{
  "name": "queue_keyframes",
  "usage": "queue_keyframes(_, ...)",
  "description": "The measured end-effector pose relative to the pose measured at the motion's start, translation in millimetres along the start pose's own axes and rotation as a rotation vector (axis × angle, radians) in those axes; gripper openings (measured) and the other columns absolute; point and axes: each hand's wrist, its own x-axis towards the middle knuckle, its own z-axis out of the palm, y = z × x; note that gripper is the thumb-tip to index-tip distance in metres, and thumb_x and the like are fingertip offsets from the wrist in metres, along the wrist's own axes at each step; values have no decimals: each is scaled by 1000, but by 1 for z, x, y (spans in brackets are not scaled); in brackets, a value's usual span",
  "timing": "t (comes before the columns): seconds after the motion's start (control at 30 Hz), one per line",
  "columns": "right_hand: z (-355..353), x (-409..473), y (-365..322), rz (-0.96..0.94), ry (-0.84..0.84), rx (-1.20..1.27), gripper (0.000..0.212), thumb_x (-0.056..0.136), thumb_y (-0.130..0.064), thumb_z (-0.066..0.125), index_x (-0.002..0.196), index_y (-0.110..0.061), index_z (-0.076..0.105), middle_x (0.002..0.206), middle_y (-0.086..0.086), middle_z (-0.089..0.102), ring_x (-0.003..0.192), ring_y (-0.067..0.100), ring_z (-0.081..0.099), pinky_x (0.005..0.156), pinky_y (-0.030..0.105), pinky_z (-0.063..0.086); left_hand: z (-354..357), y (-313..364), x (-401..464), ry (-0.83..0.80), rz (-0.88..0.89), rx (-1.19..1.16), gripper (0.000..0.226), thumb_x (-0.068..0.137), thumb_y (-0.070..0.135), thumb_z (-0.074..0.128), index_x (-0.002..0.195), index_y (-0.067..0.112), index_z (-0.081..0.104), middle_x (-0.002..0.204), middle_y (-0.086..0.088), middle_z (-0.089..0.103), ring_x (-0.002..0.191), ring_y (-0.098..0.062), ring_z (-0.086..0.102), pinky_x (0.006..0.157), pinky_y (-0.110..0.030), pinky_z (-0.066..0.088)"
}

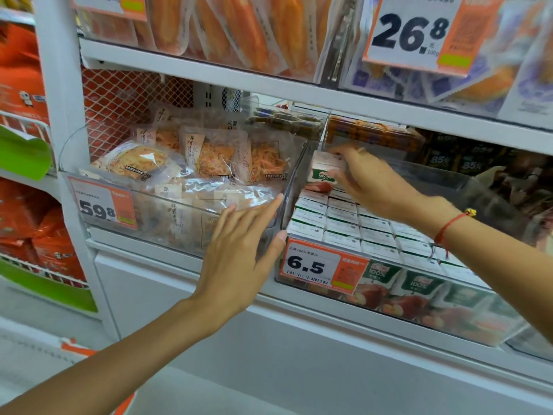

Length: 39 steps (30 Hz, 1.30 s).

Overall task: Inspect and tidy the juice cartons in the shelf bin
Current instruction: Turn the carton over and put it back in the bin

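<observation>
Raised carton (324,172) — hand (371,182) half-hides it.

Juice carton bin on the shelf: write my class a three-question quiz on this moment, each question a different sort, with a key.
1. True or false: the right hand grips a raised carton at the back of the juice bin.
2. The price tag on the juice bin reads: A) 26.8 B) 6.5 C) 59.8
3. Fill in: the left hand, fingers straight, lies against the clear wall where the juice bin meets the ______ bin.

Key: 1 true; 2 B; 3 snack
</observation>
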Motion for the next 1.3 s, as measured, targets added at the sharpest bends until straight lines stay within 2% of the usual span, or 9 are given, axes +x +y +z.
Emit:
queue_keyframes(0.13, -30, -36, -21, -62, 124, -21, 36, 101, -27, 46, 132, -8, 42, 125, 11, 50, 94, 25, 53, 72, 34, 42, -16, 5, 4, -74, -37, 1, 52, 101, 47, 39, 150, 32, 32, 140, 9, 51, 132, -7, 32, 112, -10, 3)
queue_keyframes(0.3, -57, -89, -57, 94, 146, 234, 38, 100, -34, 42, 129, -11, 45, 111, -2, 48, 88, 11, 48, 70, 22, 33, -45, 50, 3, -95, -206, -160, 52, 97, 42, 48, 147, 32, 35, 144, 16, 37, 133, 1, 23, 108, -23, 20)
queue_keyframes(0.4, -68, -121, -78, 228, 111, 464, 38, 94, -48, 37, 120, -23, 49, 107, -9, 57, 91, -1, 55, 71, 10, 42, -57, 86, -6, -311, -271, -415, 39, 91, 43, 58, 121, 58, 38, 117, 38, 34, 114, 13, 25, 95, -15, 22)
queue_keyframes(0.47, -70, -138, -92, 325, 102, 672, 38, 86, -56, 37, 108, -30, 54, 100, -11, 62, 87, -4, 61, 65, 11, 49, -60, 102, -12, -449, -308, -568, 36, 89, 41, 63, 115, 55, 43, 107, 43, 45, 106, 18, 38, 89, -7, 31)
queue_keyframes(0.53, -66, -152, -103, 397, 92, 881, 39, 81, -59, 42, 105, -33, 58, 94, -11, 66, 88, 0, 65, 69, 26, 59, -58, 110, -21, -501, -357, -720, 37, 92, 32, 64, 124, 43, 50, 117, 33, 59, 106, 15, 54, 85, -7, 44)
queue_keyframes(0.63, -57, -168, -110, 389, 79, 985, 38, 80, -57, 48, 106, -33, 62, 95, -14, 68, 93, 5, 66, 82, 36, 57, -57, 114, -37, -464, -401, -819, 33, 93, 21, 63, 124, 32, 58, 114, 15, 69, 105, 3, 64, 75, -12, 52)
queue_keyframes(0.9, -49, -183, -100, 333, -53, 1066, 37, 89, -34, 62, 125, -31, 59, 115, -21, 66, 109, -3, 61, 87, 14, 50, -53, 104, -51, -374, -345, -715, 40, 82, 15, 76, 116, 30, 62, 115, 14, 69, 113, -2, 61, 99, -31, 51)
queue_keyframes(1.03, -43, -183, -96, 324, -82, 1003, 31, 94, -21, 63, 123, -33, 61, 118, -19, 65, 113, 1, 60, 95, 23, 51, -48, 101, -50, -357, -310, -678, 39, 81, 13, 78, 112, 32, 63, 113, 14, 69, 113, -6, 61, 102, -35, 50)
queue_keyframes(1.3, -34, -177, -95, 440, -50, 1113, 28, 95, -29, 56, 122, -35, 56, 119, -15, 65, 107, -6, 61, 89, 16, 52, -42, 100, -44, -369, -467, -823, 30, 87, 21, 72, 111, 36, 63, 108, 12, 71, 97, -2, 68, 76, -16, 55)
